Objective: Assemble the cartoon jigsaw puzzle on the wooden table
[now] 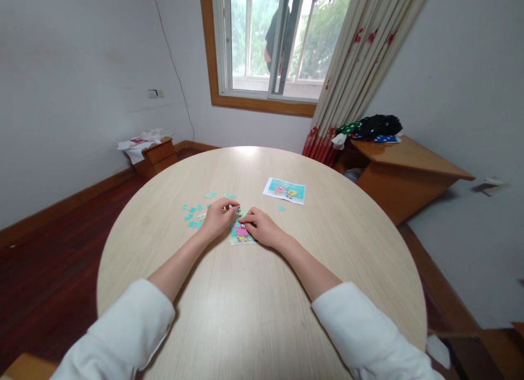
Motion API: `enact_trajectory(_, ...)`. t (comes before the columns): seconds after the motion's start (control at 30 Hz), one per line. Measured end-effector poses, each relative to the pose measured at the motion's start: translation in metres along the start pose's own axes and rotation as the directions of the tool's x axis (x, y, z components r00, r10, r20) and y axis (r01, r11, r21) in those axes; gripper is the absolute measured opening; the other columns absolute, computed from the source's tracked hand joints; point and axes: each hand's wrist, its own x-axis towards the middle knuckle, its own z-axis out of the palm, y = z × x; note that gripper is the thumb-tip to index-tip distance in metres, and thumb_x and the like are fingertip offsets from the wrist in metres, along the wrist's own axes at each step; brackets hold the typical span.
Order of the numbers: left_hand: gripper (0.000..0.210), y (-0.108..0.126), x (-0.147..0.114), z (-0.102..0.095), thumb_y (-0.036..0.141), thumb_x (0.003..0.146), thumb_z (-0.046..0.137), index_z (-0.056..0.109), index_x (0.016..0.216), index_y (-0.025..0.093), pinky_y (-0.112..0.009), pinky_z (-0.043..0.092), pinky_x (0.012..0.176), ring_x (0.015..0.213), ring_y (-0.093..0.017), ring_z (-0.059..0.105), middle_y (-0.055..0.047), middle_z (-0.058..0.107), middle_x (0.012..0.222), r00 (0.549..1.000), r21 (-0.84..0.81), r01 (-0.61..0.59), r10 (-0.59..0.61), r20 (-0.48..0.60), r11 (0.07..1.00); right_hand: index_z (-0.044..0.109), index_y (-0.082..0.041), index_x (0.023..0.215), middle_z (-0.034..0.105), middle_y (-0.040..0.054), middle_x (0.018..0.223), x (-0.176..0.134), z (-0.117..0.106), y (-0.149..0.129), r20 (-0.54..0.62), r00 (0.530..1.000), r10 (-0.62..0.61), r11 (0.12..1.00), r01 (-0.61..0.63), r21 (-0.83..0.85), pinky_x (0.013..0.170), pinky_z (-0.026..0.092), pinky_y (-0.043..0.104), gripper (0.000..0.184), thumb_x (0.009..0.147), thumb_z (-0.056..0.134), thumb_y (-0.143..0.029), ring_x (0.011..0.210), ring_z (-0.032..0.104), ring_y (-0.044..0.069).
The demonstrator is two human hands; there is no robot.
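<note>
A partly assembled jigsaw puzzle [241, 235] with a pink cartoon figure lies flat on the round table [254, 303]. At its upper left edge, my left hand [220, 216] pinches a small puzzle piece [238, 209] between thumb and fingertips. My right hand [264, 228] rests on the puzzle's right side, fingers curled and fingertips touching it; they cover part of the picture. Several loose turquoise pieces [192, 217] are scattered left of my left hand, with more pieces [230, 196] just beyond it.
Beyond my right hand lie a printed reference picture [285, 190] and a single loose piece [281, 208]. A wooden desk [413, 156] with dark cloth on it stands to the right. Far left is a small wooden cabinet [161, 153]; a curtain [360, 58] hangs beside the window.
</note>
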Motion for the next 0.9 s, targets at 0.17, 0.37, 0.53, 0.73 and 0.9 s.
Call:
enact_trajectory(0.17,0.019,-0.002,0.002,-0.002,0.032,0.062,0.07,0.068,0.071,0.015,-0.03,0.047,0.07,0.069,-0.017,0.061,-0.005,0.068,0.071,0.974,-0.358,0.174,-0.213,-0.072,0.917,0.072,-0.018,0.094,0.056,0.0042,0.085,-0.001,0.0,0.002,-0.011,1.0,0.012,1.0,-0.012,0.02,0.078,0.043,0.028,0.025,0.08,0.054,-0.006,0.08,0.054,0.013)
enact_trajectory(0.37,0.028,0.0,0.004,-0.005,0.034,0.053,0.077,0.068,0.07,0.014,-0.027,0.046,0.065,0.063,-0.013,0.058,-0.002,0.065,0.064,0.935,-0.524,0.221,-0.332,-0.126,0.822,0.072,-0.017,0.094,0.056,0.0047,0.085,-0.001,0.001,0.002,-0.008,1.0,0.026,0.999,-0.026,0.03,0.078,0.044,0.028,0.025,0.08,0.053,-0.006,0.08,0.054,0.013)
enact_trajectory(0.53,0.03,0.021,0.016,-0.001,0.034,0.051,0.079,0.068,0.069,0.013,-0.026,0.047,0.068,0.063,-0.011,0.059,-0.002,0.065,0.064,0.93,-0.627,0.151,-0.325,-0.172,0.764,0.071,-0.015,0.093,0.057,0.0054,0.085,-0.001,0.001,0.0,-0.016,1.0,0.025,0.999,-0.025,0.038,0.079,0.044,0.029,0.025,0.08,0.052,-0.006,0.08,0.055,0.013)
enact_trajectory(0.73,0.027,0.068,0.047,0.004,0.03,0.05,0.079,0.066,0.069,0.014,-0.026,0.047,0.066,0.059,-0.009,0.057,0.0,0.064,0.063,0.925,-0.731,-0.013,-0.269,-0.267,0.682,0.071,-0.016,0.094,0.057,0.0051,0.086,-0.002,0.0,-0.003,-0.021,1.0,0.011,1.0,-0.01,0.023,0.08,0.044,0.029,0.026,0.079,0.052,-0.005,0.081,0.055,0.014)
enact_trajectory(0.9,0.019,0.105,0.058,0.007,0.029,0.06,0.074,0.067,0.071,0.015,-0.024,0.047,0.063,0.063,-0.01,0.058,-0.002,0.066,0.069,0.905,-0.627,-0.198,-0.104,-0.411,0.754,0.072,-0.017,0.096,0.058,0.0058,0.086,-0.003,-0.003,-0.006,-0.011,1.0,0.01,1.0,-0.01,-0.023,0.08,0.045,0.03,0.028,0.079,0.052,-0.005,0.082,0.055,0.015)
